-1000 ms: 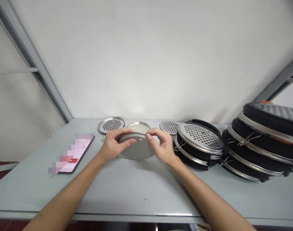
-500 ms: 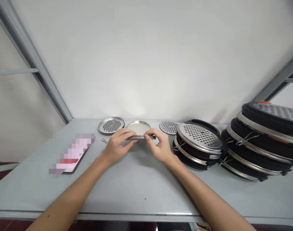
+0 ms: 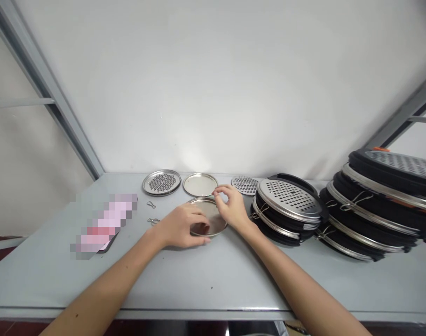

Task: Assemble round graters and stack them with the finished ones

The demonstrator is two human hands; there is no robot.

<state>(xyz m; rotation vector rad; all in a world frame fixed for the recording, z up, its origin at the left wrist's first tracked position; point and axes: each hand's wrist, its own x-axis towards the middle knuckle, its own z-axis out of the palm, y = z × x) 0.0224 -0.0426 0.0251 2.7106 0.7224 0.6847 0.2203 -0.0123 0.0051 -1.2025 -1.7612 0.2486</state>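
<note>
A round metal plate with a raised rim [image 3: 216,218] lies on the grey table between my hands. My left hand [image 3: 187,225] is over its left side, fingers apart and curved, holding nothing. Behind the plate's right rim is my right hand [image 3: 230,203], thumb and forefinger pinched together; what they hold, if anything, is too small to name. A second plain metal plate [image 3: 200,185] lies just behind. To its left is a perforated metal disc [image 3: 161,182], and to its right another perforated disc [image 3: 245,185].
Two small wire clips [image 3: 151,204] lie left of the plates. A phone-like object with a blurred surface [image 3: 108,221] is farther left. Stacked black round items with metal rims [image 3: 290,200] stand at the right, with a taller stack [image 3: 381,205] beyond them. A wall rises behind.
The metal plate held between both hands is now down flat on the table. My left hand has opened and moved lower right; my right hand has shifted slightly.
</note>
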